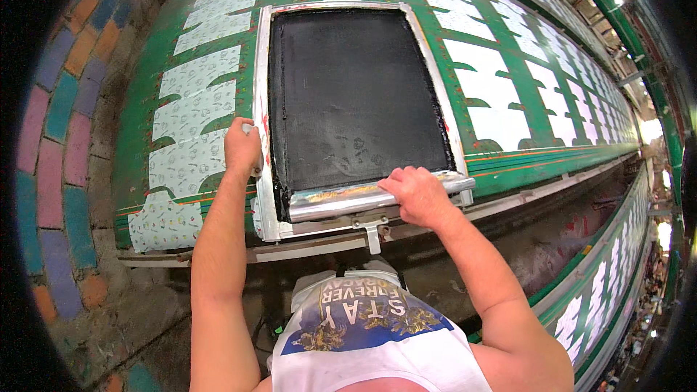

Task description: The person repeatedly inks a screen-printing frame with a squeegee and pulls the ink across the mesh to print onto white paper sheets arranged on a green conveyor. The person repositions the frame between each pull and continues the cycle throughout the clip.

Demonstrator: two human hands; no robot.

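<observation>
A screen-printing frame (356, 94) with pale metal sides and black ink across it lies on a long green printing table (138, 138). My left hand (241, 147) is closed on the left side of the frame, where a small metal fitting shows. My right hand (414, 192) grips a long silver squeegee (327, 205) lying across the frame's near end. Printed pale fabric pieces (189, 156) are laid in rows left of the frame; white pieces (486, 123) continue to the right.
A brick wall or ledge (54, 192) painted in several colours runs along the left. Another table with white pieces (599, 283) stands at the lower right. Green metal structures and small lights line the far right. A metal rail (160, 259) edges the table's near side.
</observation>
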